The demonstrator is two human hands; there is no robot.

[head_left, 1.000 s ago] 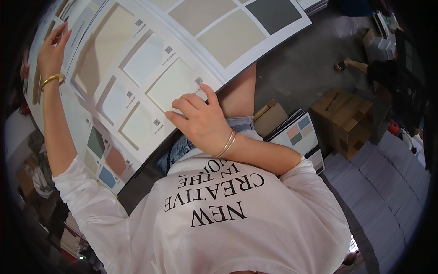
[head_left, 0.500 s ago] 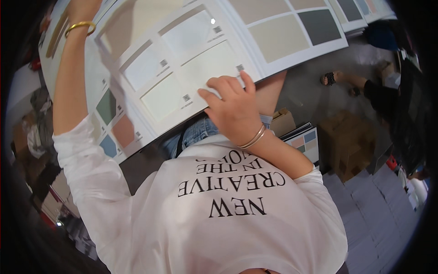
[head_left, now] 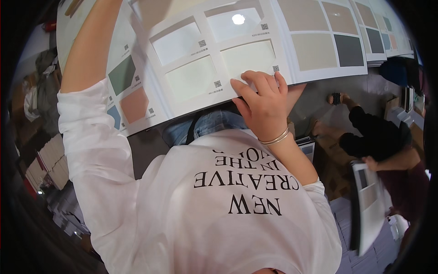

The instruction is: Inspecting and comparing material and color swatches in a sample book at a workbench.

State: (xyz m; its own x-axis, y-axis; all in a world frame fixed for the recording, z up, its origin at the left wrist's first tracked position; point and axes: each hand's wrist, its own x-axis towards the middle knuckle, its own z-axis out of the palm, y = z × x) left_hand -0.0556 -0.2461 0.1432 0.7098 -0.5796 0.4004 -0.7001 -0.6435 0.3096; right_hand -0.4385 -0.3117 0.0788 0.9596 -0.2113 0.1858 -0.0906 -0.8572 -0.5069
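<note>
"Right hand (head_left: 264, 102)?"
"Loosely spread, fingertips resting on the board (head_left: 218, 66) at eleven o'clock, probably steadying its near edge."
"Left hand?"
"Out of view past eleven; can't tell."
"Farther?"
"Four o'clock: a co-worker's hand (head_left: 372, 163) holding a panel (head_left: 372, 212)."

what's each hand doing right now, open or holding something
Left hand: cannot be told; it is out of view, only the forearm shows.
Right hand: open, fingers loosely bent, resting on the page.

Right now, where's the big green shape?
In the head view, the green shape is on the left, on the open sample book, just above the pink shape.
</note>
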